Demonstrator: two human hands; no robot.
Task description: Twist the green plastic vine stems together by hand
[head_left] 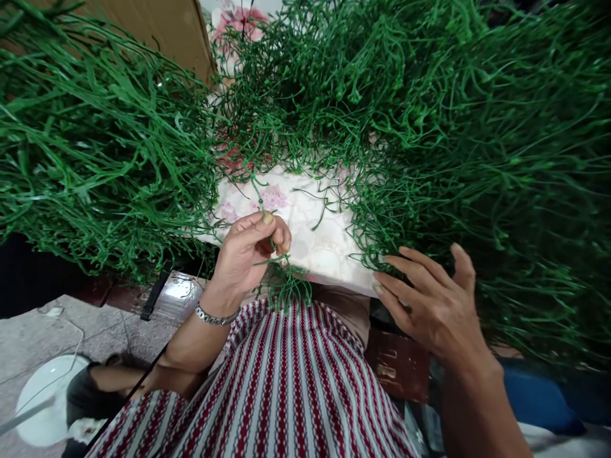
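"Just above the near edge of the desk point(329, 249), left of its middle, what was being held?"

"A thin green stem point(260, 198). The left hand point(243, 254) had it pinched, thumb closed against forefinger, its other fingers curled inward."

"And the green tuft point(289, 291) under that hand?"

"It hung at the near edge, against a red-and-white striped garment point(305, 388). Whether it was joined to the stem, I couldn't tell."

"How did the right hand point(434, 305) stand?"

"By the right end of the near edge, palm down, fingers spread well apart, the tips beside the fringe of the right-hand heap point(501, 159). Whether they touched a strand, I couldn't tell."

"What lay between the hands and the far edge?"

"A few loose strands point(325, 207), on the pale, flowered desktop."

"And farther out?"

"The right-hand heap covered the right side and spread along the far edge; another green heap point(95, 146) buried the left side. Past the far left corner stood a brown cardboard panel point(176, 38). A metal-link band point(210, 316) circled the left wrist."
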